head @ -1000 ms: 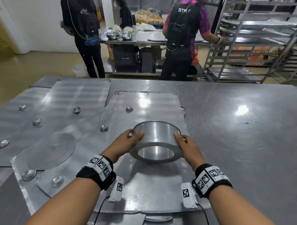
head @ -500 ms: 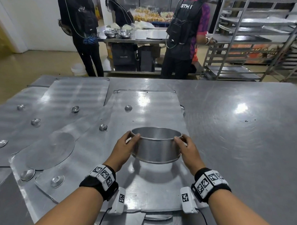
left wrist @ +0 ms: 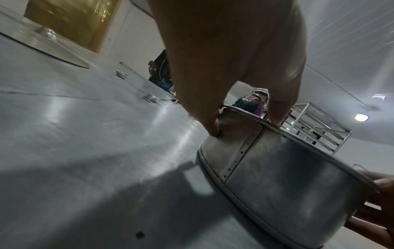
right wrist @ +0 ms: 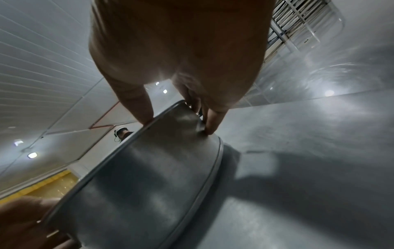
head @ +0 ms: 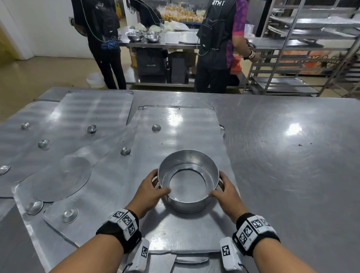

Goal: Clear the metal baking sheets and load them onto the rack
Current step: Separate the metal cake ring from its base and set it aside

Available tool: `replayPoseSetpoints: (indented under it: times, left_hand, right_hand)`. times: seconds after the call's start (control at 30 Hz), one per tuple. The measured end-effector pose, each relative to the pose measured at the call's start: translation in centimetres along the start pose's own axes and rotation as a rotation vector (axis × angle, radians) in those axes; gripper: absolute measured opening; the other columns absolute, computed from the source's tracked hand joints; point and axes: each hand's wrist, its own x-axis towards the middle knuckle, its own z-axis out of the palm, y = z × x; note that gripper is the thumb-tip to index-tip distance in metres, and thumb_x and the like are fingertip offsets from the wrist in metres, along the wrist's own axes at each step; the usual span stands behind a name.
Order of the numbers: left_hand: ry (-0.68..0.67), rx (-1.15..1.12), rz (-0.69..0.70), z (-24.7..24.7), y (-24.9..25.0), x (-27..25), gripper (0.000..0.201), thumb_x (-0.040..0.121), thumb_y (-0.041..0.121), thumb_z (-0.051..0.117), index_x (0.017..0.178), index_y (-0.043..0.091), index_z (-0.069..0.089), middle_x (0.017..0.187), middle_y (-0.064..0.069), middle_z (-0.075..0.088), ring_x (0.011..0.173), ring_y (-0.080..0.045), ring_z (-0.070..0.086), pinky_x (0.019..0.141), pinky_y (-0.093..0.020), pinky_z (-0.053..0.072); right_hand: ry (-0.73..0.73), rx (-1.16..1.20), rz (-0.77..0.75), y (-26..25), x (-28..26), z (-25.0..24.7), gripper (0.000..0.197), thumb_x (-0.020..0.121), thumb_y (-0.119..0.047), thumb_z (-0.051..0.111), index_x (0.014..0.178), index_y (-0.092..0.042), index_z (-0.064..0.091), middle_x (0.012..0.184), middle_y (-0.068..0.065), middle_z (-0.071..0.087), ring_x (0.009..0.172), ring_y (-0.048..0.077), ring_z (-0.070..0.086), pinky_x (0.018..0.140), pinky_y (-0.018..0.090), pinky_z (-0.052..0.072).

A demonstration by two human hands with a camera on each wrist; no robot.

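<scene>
We found the round metal pan (head: 188,183) sitting on the nearest baking sheet (head: 184,234), so clearing looked barely begun: small metal cups (head: 125,151) and a flat disc (head: 57,178) left of the pan sat on overlapping sheets across the bench (head: 296,181), and the rack (head: 300,48) stood well beyond the pan. Our left hand (head: 150,189) and right hand (head: 226,192) gripped the pan's opposite sides, fingers curled on its wall.

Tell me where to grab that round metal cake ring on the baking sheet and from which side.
Grip the cake ring by its outer wall, one hand on each side, as the left hand and right hand do now. It is bottomless with tall, straight walls and no handles, so opposing palms probably hold it steadiest above the baking sheet.
</scene>
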Motion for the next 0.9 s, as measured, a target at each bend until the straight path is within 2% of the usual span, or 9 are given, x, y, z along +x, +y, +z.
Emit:
replayPoseSetpoints:
  times: [0.13,0.3,0.37,0.43,0.53,0.73,0.77,0.83,0.9]
  left_hand:
    - [-0.018,0.006,0.011,0.1,-0.5,0.0,0.06,0.08,-0.013,0.07,0.128,0.02,0.056,0.118,-0.003,0.07,0.105,-0.006,0.069,0.083,-0.021,0.056]
    - [-0.055,0.083,0.014,-0.2,-1.3,0.4,0.065,0.083,0.002,0.074,0.136,0.03,0.049,0.128,0.008,0.064,0.114,0.005,0.062,0.086,-0.02,0.055]
    - [-0.074,0.089,0.007,-0.5,-1.8,0.4,0.066,0.084,0.011,0.078,0.138,0.034,0.048,0.133,0.013,0.061,0.124,-0.001,0.057,0.097,-0.028,0.053]
    - [-0.104,0.026,-0.023,-0.6,-2.2,0.3,0.068,0.085,0.014,0.079,0.141,0.036,0.045,0.138,0.015,0.057,0.128,-0.01,0.056,0.102,-0.037,0.053]
    - [-0.118,-0.003,-0.059,-0.7,-2.0,-0.1,0.071,0.088,0.017,0.078,0.143,0.044,0.042,0.139,0.015,0.055,0.125,-0.012,0.059,0.094,-0.039,0.055]
    - [-0.11,0.023,-0.098,0.1,-1.4,-0.7,0.075,0.087,0.027,0.079,0.143,0.056,0.038,0.141,0.021,0.052,0.123,-0.01,0.06,0.095,-0.051,0.054]
    - [-0.097,0.031,-0.099,0.4,-1.3,-0.9,0.077,0.086,0.029,0.08,0.144,0.056,0.037,0.141,0.022,0.051,0.123,-0.008,0.059,0.094,-0.049,0.055]
    - [-0.073,0.043,-0.095,1.1,-1.4,-1.3,0.08,0.087,0.027,0.079,0.148,0.053,0.033,0.142,0.02,0.049,0.121,-0.004,0.058,0.086,-0.04,0.057]
    - [-0.073,0.045,-0.09,1.9,-1.5,-1.7,0.082,0.088,0.026,0.079,0.15,0.049,0.031,0.146,0.016,0.047,0.123,-0.005,0.057,0.077,-0.029,0.056]
  right_hand:
    - [-0.001,-0.008,0.028,1.5,0.0,-0.2,0.069,0.078,0.005,0.068,0.135,-0.029,0.049,0.13,-0.004,0.063,0.121,0.007,0.06,0.09,0.023,0.054]
    - [0.007,-0.015,0.041,2.1,-0.1,-0.3,0.069,0.081,0.008,0.068,0.135,-0.031,0.049,0.128,-0.009,0.063,0.118,0.0,0.06,0.087,0.02,0.053]
    - [0.01,-0.024,0.042,2.5,-0.2,-0.3,0.069,0.082,0.009,0.068,0.132,-0.035,0.049,0.127,-0.013,0.062,0.118,-0.002,0.059,0.087,0.018,0.053]
    - [0.018,-0.028,0.048,3.1,-0.3,-0.3,0.074,0.083,0.005,0.069,0.141,-0.032,0.043,0.135,-0.013,0.058,0.125,0.002,0.055,0.093,0.021,0.052]
    - [0.014,-0.026,0.071,3.4,-0.3,-0.2,0.089,0.086,0.004,0.068,0.157,-0.028,0.023,0.145,-0.01,0.048,0.132,0.005,0.049,0.094,0.018,0.046]
    - [0.034,-0.126,0.033,2.7,0.0,-1.2,0.077,0.087,0.004,0.063,0.144,-0.037,0.033,0.125,-0.025,0.054,0.101,-0.027,0.053,0.077,0.001,0.045]
    - [0.041,-0.146,0.029,2.7,0.0,-1.5,0.075,0.086,0.002,0.064,0.144,-0.036,0.035,0.128,-0.022,0.055,0.105,-0.024,0.053,0.082,0.005,0.046]
    - [0.037,-0.179,0.03,2.7,0.0,-2.1,0.077,0.085,-0.004,0.065,0.15,-0.032,0.035,0.136,-0.013,0.056,0.118,-0.008,0.055,0.099,0.025,0.049]
    - [0.026,-0.213,0.035,2.8,-0.3,-2.8,0.082,0.081,-0.013,0.066,0.153,-0.031,0.032,0.141,-0.009,0.054,0.124,0.005,0.055,0.105,0.036,0.046]
